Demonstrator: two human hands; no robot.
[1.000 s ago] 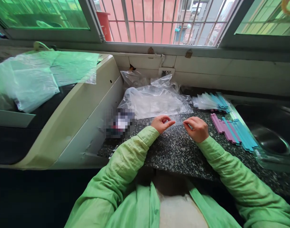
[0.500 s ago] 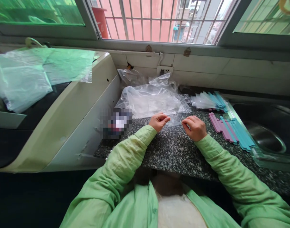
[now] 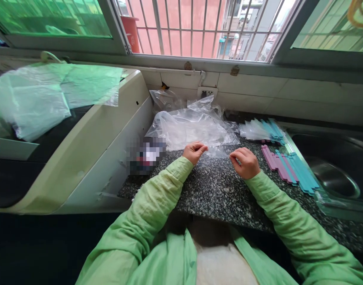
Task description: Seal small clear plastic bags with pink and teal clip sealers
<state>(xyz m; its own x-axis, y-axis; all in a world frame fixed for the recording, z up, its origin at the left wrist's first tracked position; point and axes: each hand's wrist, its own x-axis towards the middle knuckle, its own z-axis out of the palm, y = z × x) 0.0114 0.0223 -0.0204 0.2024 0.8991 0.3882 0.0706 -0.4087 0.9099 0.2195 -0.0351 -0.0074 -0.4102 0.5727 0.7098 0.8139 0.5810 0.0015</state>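
Observation:
Between my two hands a small clear plastic bag point(image 3: 217, 152) is stretched over the dark speckled counter point(image 3: 211, 186). My left hand point(image 3: 194, 152) pinches its left end, fingers pressed together. My right hand point(image 3: 245, 161) is closed in a pinch at the bag's right end. Just behind the hands lies a heap of larger clear plastic bags point(image 3: 190, 126). Right of my right hand are pink strips point(image 3: 276, 163) and blue strips point(image 3: 303, 172), lying side by side. Beyond them, more blue strips point(image 3: 272, 130) lie with small clear bags point(image 3: 252, 130).
A metal sink point(image 3: 332, 176) is set into the counter at the right. At the left stands a big cream and black machine point(image 3: 110, 130) with plastic sheets point(image 3: 35, 103) draped on top. A blurred-out item point(image 3: 147, 155) lies beside it. A wall socket point(image 3: 207, 92) sits under the barred window.
My hands have moved apart, the left one leftward and the right one slightly rightward, and more of the clear bag shows between them. The view has tilted up a little.

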